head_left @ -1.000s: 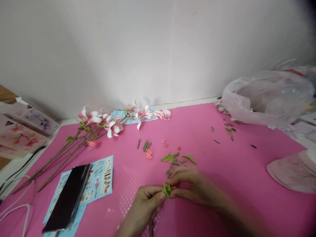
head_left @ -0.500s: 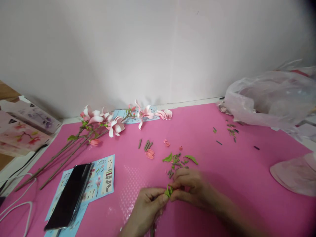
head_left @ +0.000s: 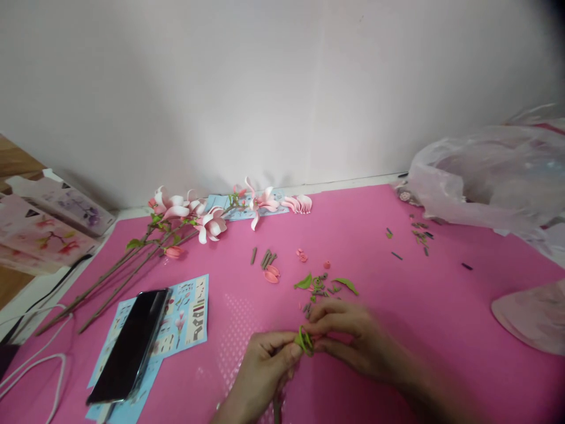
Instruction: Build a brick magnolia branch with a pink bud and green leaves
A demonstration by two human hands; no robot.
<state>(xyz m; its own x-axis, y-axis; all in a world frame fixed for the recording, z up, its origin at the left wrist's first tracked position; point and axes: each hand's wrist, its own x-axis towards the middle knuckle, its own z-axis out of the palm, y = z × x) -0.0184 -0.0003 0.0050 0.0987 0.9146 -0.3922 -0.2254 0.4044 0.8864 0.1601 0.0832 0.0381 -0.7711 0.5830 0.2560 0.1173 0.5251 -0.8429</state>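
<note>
My left hand [head_left: 265,368] is closed, thumb and forefinger pinching a green leaf piece [head_left: 304,340] with curled blades. A brown stem [head_left: 277,407] runs down below this hand; whether it joins the leaf piece is hidden. My right hand [head_left: 355,334] has its thumb and fingertips closed at the right side of the same leaf piece. Just beyond the hands lie small brown and green parts [head_left: 319,284] and two loose leaves, one of them a curved green leaf [head_left: 346,285].
Magnolia branches [head_left: 145,244] lie at the left. A phone [head_left: 130,347] rests on an instruction sheet [head_left: 198,312]. Pink petals [head_left: 271,274], short brown stem parts [head_left: 268,258] and stacked pale petals [head_left: 302,204] lie on the pink mat [head_left: 397,353]. A plastic bag [head_left: 481,171] sits at the right.
The view has shifted slightly, so everything appears a little further right. The green leaf piece has turned a bit between my fingers; both hands stay at it.
</note>
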